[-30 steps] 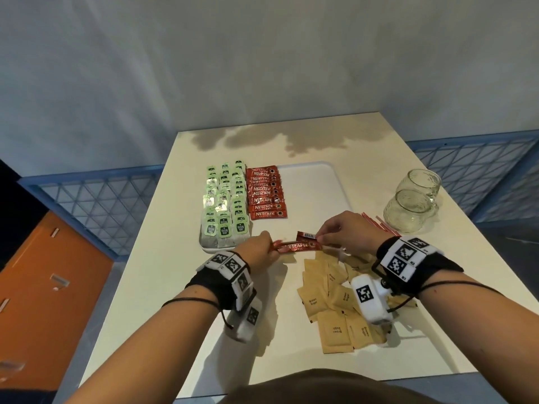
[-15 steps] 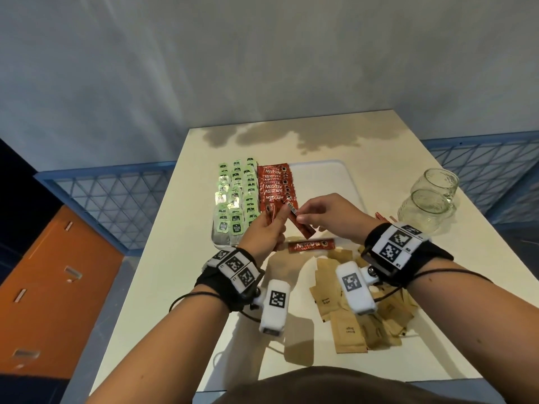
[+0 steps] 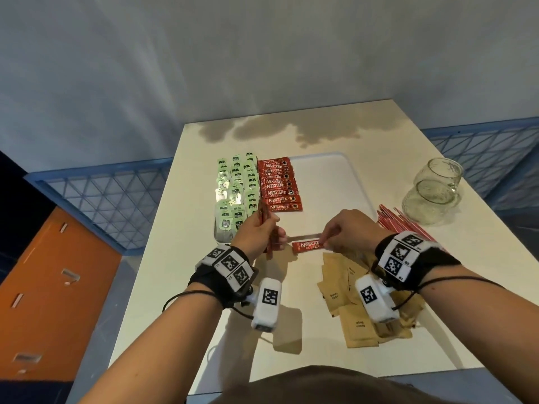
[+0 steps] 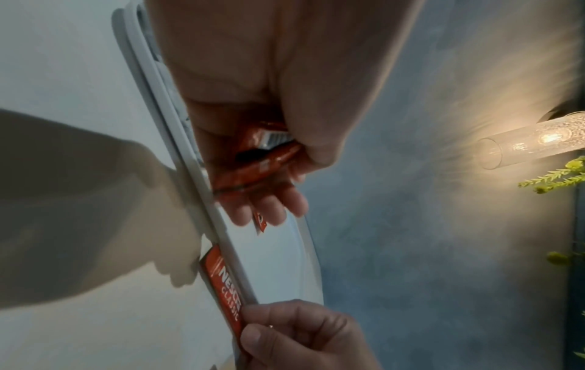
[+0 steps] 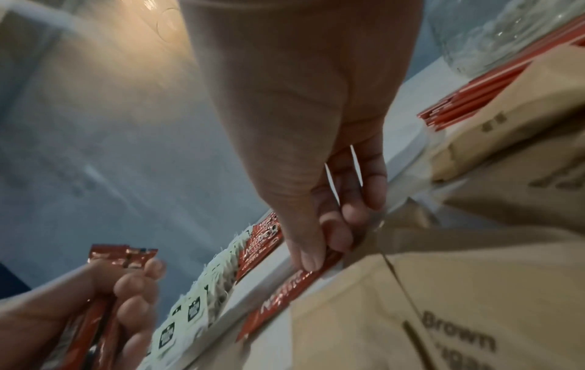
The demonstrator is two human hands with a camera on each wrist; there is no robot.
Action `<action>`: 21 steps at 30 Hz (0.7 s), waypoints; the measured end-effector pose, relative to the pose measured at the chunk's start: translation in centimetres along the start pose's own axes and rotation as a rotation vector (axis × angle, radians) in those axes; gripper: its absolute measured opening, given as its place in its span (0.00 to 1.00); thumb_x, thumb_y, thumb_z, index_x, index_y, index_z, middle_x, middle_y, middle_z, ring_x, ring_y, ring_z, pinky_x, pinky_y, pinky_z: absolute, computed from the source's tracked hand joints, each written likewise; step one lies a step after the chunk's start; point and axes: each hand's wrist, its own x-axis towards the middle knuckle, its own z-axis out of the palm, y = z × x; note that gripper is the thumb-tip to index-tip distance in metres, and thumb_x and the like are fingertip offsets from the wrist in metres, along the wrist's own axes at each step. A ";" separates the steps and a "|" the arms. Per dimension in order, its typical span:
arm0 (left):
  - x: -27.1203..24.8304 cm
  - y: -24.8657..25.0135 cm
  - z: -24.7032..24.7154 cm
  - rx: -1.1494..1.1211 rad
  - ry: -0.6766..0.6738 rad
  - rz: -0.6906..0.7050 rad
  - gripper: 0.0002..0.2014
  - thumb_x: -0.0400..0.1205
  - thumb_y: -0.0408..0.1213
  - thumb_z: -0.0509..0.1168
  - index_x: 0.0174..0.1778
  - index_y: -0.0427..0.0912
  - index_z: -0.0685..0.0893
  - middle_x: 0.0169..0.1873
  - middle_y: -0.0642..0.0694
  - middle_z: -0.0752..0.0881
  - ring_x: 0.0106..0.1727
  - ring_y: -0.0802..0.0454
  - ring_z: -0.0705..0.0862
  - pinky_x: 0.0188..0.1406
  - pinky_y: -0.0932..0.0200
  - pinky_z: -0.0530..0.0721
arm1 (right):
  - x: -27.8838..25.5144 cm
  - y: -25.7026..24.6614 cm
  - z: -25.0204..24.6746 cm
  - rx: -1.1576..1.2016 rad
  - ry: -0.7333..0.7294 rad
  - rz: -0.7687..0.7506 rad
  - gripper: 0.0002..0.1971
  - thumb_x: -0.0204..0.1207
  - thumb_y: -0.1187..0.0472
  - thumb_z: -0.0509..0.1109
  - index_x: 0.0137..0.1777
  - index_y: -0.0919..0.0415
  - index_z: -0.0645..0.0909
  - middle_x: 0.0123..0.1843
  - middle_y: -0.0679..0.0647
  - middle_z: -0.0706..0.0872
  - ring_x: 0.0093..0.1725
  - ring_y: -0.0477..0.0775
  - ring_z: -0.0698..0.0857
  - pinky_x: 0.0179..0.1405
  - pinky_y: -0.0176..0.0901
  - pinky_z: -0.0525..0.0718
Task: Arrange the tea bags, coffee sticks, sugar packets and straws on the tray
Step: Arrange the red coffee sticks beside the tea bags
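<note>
Left hand (image 3: 258,228) grips sticks (image 3: 62,228); right hand (image 3: 345,228) seemingly pinches another (image 3: 307,246)

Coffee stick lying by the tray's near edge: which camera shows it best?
The head view: the coffee stick lies flat on the table beside the tray, label readable, the right hand pinching its end. The left wrist view shows it lengthwise and partly hidden; the right wrist view shows it foreshortened and blurred.
</note>
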 end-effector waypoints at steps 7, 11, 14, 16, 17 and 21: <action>0.0 0.0 -0.6 0.438 -0.108 0.020 0.02 0.82 0.37 0.67 0.45 0.43 0.82 0.27 0.49 0.74 0.24 0.55 0.69 0.20 0.63 0.68 | 0.3 -1.3 0.9 -0.084 0.000 -0.039 0.16 0.67 0.54 0.83 0.56 0.45 0.90 0.41 0.37 0.83 0.41 0.39 0.79 0.41 0.36 0.76; -0.2 -0.1 -1.0 0.584 -0.102 0.088 0.06 0.77 0.42 0.75 0.46 0.47 0.86 0.28 0.57 0.77 0.28 0.60 0.74 0.26 0.64 0.70 | 0.7 -1.7 1.2 -0.110 0.000 0.002 0.12 0.66 0.55 0.83 0.49 0.44 0.90 0.38 0.37 0.84 0.40 0.38 0.80 0.39 0.36 0.76; -0.2 -0.6 -1.4 0.651 -0.087 0.082 0.09 0.75 0.46 0.77 0.47 0.49 0.88 0.37 0.58 0.84 0.40 0.60 0.81 0.35 0.63 0.74 | 0.9 -2.0 1.2 -0.117 -0.035 0.006 0.08 0.64 0.57 0.82 0.42 0.47 0.90 0.35 0.40 0.85 0.39 0.41 0.81 0.35 0.36 0.75; 0.0 -1.0 -1.6 0.658 -0.098 0.057 0.12 0.73 0.50 0.78 0.48 0.48 0.89 0.40 0.55 0.88 0.45 0.55 0.85 0.38 0.62 0.77 | 0.9 -2.3 1.3 -0.158 -0.044 -0.013 0.06 0.64 0.57 0.80 0.39 0.47 0.89 0.33 0.41 0.85 0.38 0.41 0.82 0.33 0.36 0.74; 0.0 -1.1 -1.7 0.665 -0.104 0.043 0.14 0.73 0.51 0.77 0.48 0.47 0.90 0.40 0.53 0.89 0.44 0.54 0.86 0.36 0.62 0.78 | 0.9 -2.5 1.3 -0.163 -0.044 -0.026 0.05 0.65 0.57 0.79 0.39 0.46 0.88 0.33 0.41 0.85 0.38 0.42 0.82 0.33 0.36 0.74; 0.0 -0.7 -1.6 0.585 -0.147 -0.058 0.18 0.77 0.55 0.73 0.45 0.40 0.89 0.33 0.51 0.90 0.23 0.62 0.79 0.24 0.65 0.73 | 1.3 -3.4 0.6 0.026 0.003 -0.083 0.04 0.66 0.55 0.81 0.39 0.48 0.89 0.31 0.43 0.83 0.32 0.41 0.79 0.32 0.35 0.72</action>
